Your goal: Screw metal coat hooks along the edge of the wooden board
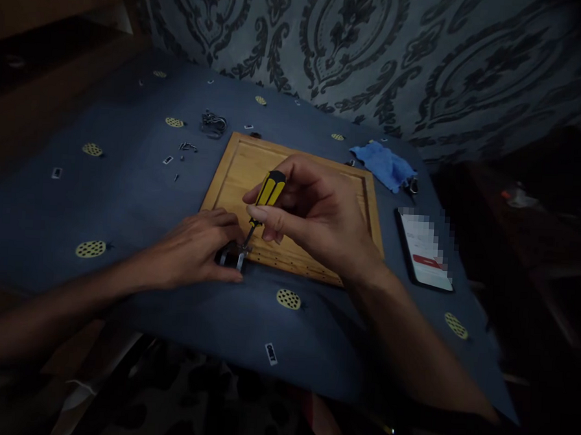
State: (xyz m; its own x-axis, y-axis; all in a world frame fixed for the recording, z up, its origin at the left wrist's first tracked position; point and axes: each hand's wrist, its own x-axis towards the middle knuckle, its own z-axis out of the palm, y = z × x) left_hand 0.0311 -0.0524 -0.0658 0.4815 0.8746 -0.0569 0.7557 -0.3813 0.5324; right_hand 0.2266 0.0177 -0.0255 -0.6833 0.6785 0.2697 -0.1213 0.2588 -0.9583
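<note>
My right hand grips a screwdriver by its yellow and black handle, thumb and fingers closed round it. Its shaft slants down to a small metal hook at the near left corner of a wooden board. At that corner my left hand holds the hook's fitting between thumb and fingers, the fingers resting over the board's edge. Small dark holes run along the board's near edge. Whether the tip sits in a screw is too small to tell.
A bunch of metal hooks and several loose screws lie left of the board on the blue patterned cloth. To the right are a blue rag and a phone with a lit screen. A patterned wall stands behind.
</note>
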